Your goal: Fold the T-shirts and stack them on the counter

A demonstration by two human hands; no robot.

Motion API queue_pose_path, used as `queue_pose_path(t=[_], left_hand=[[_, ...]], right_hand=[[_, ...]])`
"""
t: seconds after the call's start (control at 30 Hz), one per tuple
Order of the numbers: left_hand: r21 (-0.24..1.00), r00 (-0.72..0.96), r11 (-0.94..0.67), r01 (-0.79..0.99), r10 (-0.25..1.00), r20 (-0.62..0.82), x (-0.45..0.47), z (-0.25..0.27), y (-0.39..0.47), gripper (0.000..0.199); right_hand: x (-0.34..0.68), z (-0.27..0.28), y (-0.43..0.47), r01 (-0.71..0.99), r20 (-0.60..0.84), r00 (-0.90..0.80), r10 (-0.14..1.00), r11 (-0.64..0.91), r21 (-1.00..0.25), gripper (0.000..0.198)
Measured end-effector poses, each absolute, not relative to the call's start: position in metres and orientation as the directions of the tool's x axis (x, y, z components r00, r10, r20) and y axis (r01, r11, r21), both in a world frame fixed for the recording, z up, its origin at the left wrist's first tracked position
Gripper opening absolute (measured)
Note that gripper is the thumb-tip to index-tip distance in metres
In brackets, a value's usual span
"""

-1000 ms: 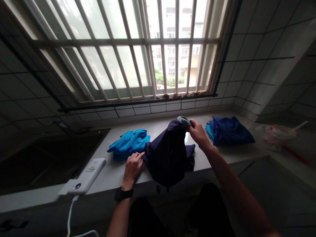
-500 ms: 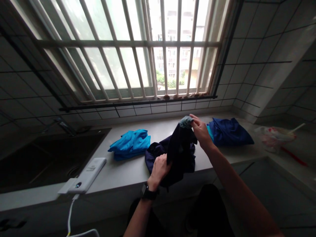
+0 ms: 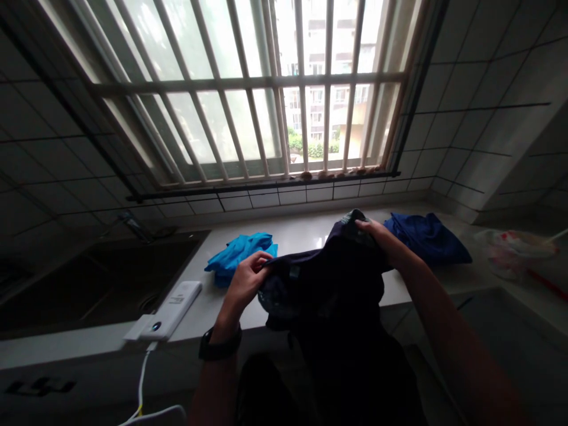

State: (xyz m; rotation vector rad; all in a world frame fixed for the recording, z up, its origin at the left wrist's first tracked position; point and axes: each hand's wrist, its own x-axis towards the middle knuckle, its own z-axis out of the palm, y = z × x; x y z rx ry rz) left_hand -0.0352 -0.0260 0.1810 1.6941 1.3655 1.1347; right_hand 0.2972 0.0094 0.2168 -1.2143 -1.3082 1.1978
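A dark garment (image 3: 328, 278) with a patterned patch at its upper edge is stretched between my hands above the counter's front edge. My left hand (image 3: 248, 278) pinches its left end, and a black watch is on that wrist. Closed on the upper right part, close to the patterned patch, is my right hand (image 3: 377, 234). The garment's lower part hangs down in shadow, so its full shape cannot be made out. Behind my left hand lies a folded bright blue cloth (image 3: 242, 251). A folded dark blue cloth (image 3: 428, 238) rests beyond my right hand.
A white power bank (image 3: 177, 307) with a cable lies by the dark sink (image 3: 102, 284) on the left. At the far right is a plastic bag (image 3: 510, 251) on the white counter (image 3: 302, 228). A barred window (image 3: 248, 89) stands behind.
My left hand has moved left and up, and my hands are wider apart. The dark garment, bunched on the counter before, is now lifted and spread between them. The view has shifted slightly.
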Motion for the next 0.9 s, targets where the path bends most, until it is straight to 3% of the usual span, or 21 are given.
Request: queue_pose_path(t=[0.13,0.27,0.3,0.37,0.43,0.5,0.57,0.67,0.77,0.9], left_hand=[[0.810,0.079,-0.269,0.521,0.960,0.268,-0.047,0.212,-0.017,0.027],[0.647,0.013,-0.284,0.707,0.920,0.391,-0.036,0.243,0.010,0.010],[0.610,-0.002,-0.276,0.743,0.910,0.414,-0.031,0.248,0.021,0.010],[0.528,-0.052,-0.243,0.814,0.874,0.483,-0.019,0.249,0.044,0.018],[0.417,-0.075,-0.207,0.885,0.820,0.567,-0.007,0.235,0.059,0.036],[0.296,0.001,-0.208,0.932,0.820,0.573,0.005,0.204,0.060,0.050],[0.228,0.144,-0.265,0.937,0.887,0.439,0.015,0.160,0.047,0.049],[0.196,0.232,-0.290,0.937,0.934,0.270,0.026,0.090,0.020,0.044],[0.142,0.218,-0.259,0.955,0.942,0.256,0.030,0.045,0.003,0.046],[0.152,0.200,-0.250,0.956,0.937,0.285,0.027,0.033,-0.001,0.048]], right_hand=[[0.315,0.222,0.010,0.201,0.143,-0.290,0.946,0.206,-0.958,0.061],[0.330,0.222,0.040,0.282,0.219,-0.447,0.867,0.369,-0.886,0.052],[0.331,0.220,0.051,0.324,0.239,-0.401,0.885,0.381,-0.866,0.048],[0.327,0.208,0.071,0.479,0.312,-0.154,0.938,0.347,-0.806,0.044],[0.315,0.186,0.080,0.662,0.426,0.149,0.893,0.229,-0.713,0.045],[0.299,0.152,0.074,0.785,0.510,0.243,0.825,0.142,-0.603,0.051],[0.281,0.111,0.057,0.831,0.450,0.077,0.890,0.192,-0.522,0.055],[0.262,0.055,0.029,0.889,0.218,-0.074,0.973,0.164,-0.428,0.058],[0.256,0.026,0.015,0.921,0.193,-0.102,0.976,0.166,-0.353,0.054],[0.260,0.023,0.015,0.921,0.228,-0.107,0.968,0.183,-0.345,0.054]])
